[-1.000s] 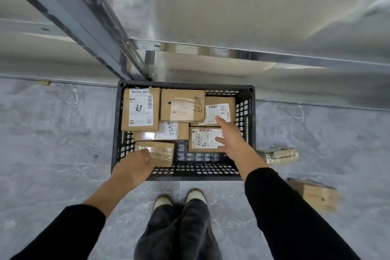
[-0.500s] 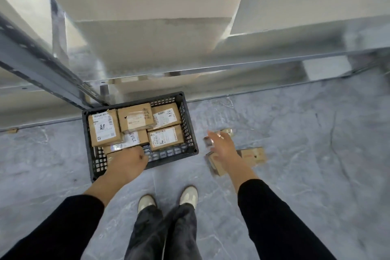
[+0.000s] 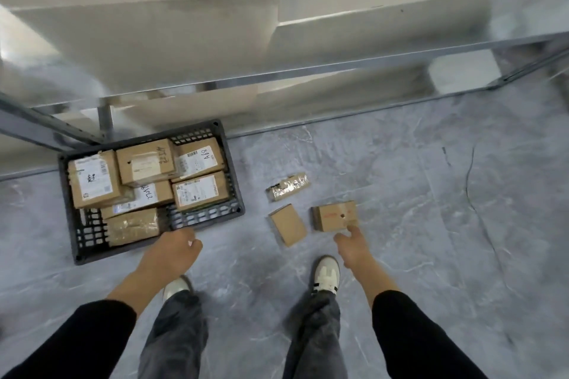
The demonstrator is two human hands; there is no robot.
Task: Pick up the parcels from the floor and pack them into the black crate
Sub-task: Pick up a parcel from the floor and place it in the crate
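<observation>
Right hand (image 3: 354,244) has swung out of the crate (image 3: 89,237) and over to the loose parcels on the floor. It is now spread open, and its index tip is at the near edge of the printed box (image 3: 334,215). It grips nothing.

Left hand (image 3: 172,251) has pulled back to the crate's near rim and is seen from behind with the fingers curled under. Can't tell if it holds the rim or nothing. The taped parcel (image 3: 132,226) it was lowering now lies in the crate's near-left corner.

The crate sits on the floor at left against a metal rack (image 3: 338,71), with five labelled boxes packed behind the taped parcel.

Three parcels are on the floor right of the crate:
- the printed box
- a flat box (image 3: 288,224) just left of it
- a shiny wrapped parcel (image 3: 288,186) behind both, apart from them
</observation>
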